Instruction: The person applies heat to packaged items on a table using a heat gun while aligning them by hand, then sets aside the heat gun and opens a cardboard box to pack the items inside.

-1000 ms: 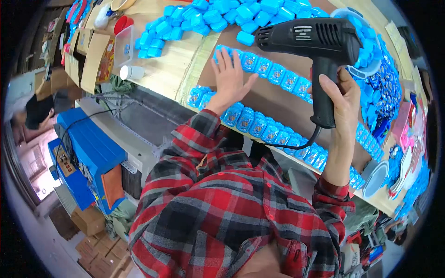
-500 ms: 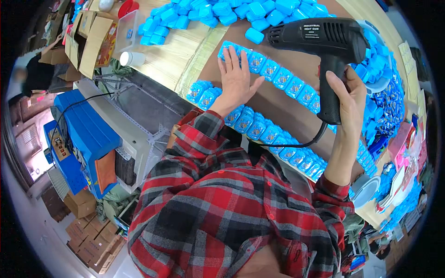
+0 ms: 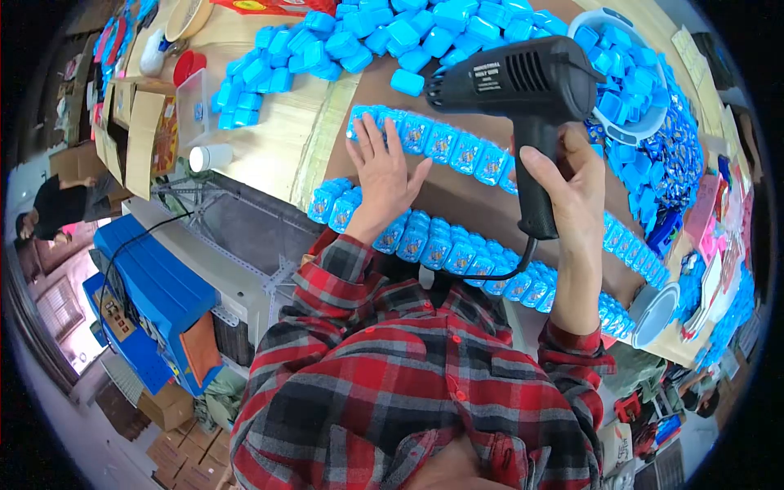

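Note:
My right hand (image 3: 576, 184) is wrapped round the handle of a black heat gun (image 3: 523, 80). Its nozzle points left, above the far row of small blue plastic boxes (image 3: 441, 145) with printed fronts. Fingers spread, my left hand (image 3: 384, 175) rests on the left end of that row. A second row of blue boxes (image 3: 437, 247), stacked more thickly, runs along the table edge nearest my body, partly behind my left wrist. The gun's black cord hangs down across this near row. Both rows lie on a brown board (image 3: 490, 214).
Loose blue boxes (image 3: 400, 34) are heaped at the back. A pale basin (image 3: 647, 131) full of blue pieces stands at the right, with a smaller grey basin (image 3: 656, 316) nearer. On the left are a white jar (image 3: 211, 157), an open carton (image 3: 145, 135) and a blue machine (image 3: 155, 261). A person (image 3: 61, 212) stands beyond.
The view has shifted, so the table and rows appear lower and further left. My left hand stays at the row's left end, and the heat gun remains in my right hand above the row.

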{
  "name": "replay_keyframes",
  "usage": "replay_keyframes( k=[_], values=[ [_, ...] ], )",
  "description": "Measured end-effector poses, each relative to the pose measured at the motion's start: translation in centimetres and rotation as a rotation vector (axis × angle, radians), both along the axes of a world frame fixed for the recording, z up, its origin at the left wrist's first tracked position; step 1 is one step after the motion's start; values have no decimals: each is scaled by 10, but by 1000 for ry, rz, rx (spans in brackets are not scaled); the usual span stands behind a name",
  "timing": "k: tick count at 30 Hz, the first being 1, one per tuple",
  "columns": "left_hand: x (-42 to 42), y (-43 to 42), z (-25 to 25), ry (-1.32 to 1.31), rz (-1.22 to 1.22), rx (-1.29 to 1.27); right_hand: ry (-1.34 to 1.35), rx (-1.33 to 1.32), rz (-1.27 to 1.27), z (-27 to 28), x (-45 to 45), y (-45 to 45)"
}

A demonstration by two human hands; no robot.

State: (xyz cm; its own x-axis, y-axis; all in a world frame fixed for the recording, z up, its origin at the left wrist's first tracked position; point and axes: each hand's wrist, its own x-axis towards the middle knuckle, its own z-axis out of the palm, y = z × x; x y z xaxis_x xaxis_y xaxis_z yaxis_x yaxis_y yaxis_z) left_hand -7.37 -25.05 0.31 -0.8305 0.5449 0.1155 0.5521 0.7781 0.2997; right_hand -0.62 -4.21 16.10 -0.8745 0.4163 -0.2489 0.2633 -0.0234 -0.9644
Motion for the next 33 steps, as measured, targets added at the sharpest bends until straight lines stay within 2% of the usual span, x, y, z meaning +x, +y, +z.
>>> replay_keyframes(
  k=[6, 10, 13, 16, 20, 26, 31, 33],
  values=[
    [-1, 0, -1, -11, -2, 1, -31, 100, -56, -2, 7, -2],
    [1, -3, -1, -60, 15, 30, -41, -151, -76, 13, 6, -19],
    [2, -5, -3, -24, 68, 39, -32, -228, 27, 22, 6, -32],
    [-1, -7, -4, -17, -2, -50, -13, -275, 82, 26, 6, -41],
    [-1, -10, -26, -214, -60, 411, -51, -204, 228, 23, 1, -55],
    [0, -8, -11, -59, -21, 129, 20, -50, 268, 23, 1, -63],
    [7, -12, -17, -36, -57, 176, -41, -153, 306, 25, 1, -69],
    [6, -10, -14, -354, 39, 565, -71, -173, 311, 25, -1, -75]
  ],
)
